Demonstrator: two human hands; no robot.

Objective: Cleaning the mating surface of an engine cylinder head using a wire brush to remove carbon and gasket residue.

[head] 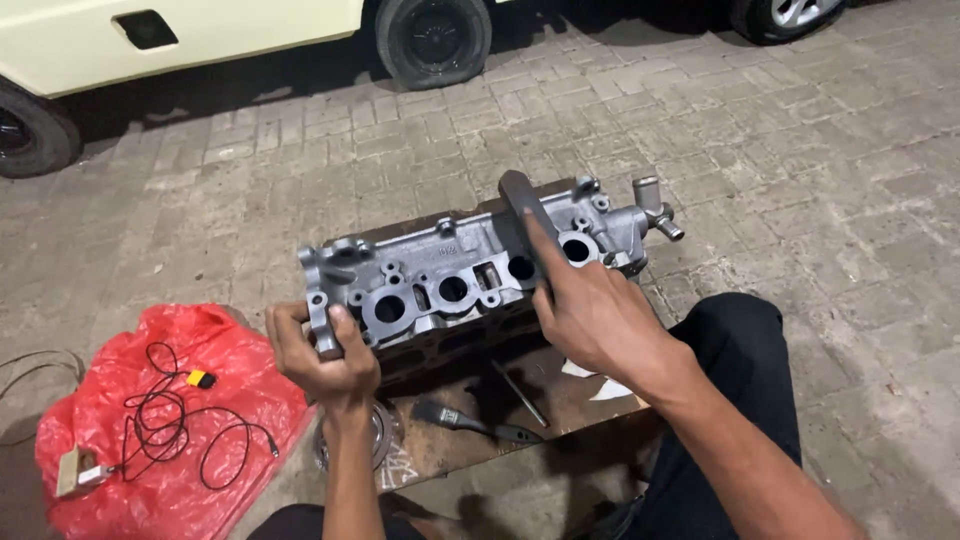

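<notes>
A grey aluminium cylinder head (455, 270) stands on its side on a low rusty metal plate (560, 395), its round ports facing me. My left hand (320, 350) grips its near left corner. My right hand (590, 310) holds a flat dark bar (525, 215) laid across the head's face, the index finger stretched along it.
A small paintbrush (470, 420) and a thin rod (520, 393) lie on the plate. A red plastic bag (165, 420) with a black cable and a yellow plug sits at left. A round glass dish (385, 435) is near my left wrist. Car wheels (432, 40) stand behind on brick paving.
</notes>
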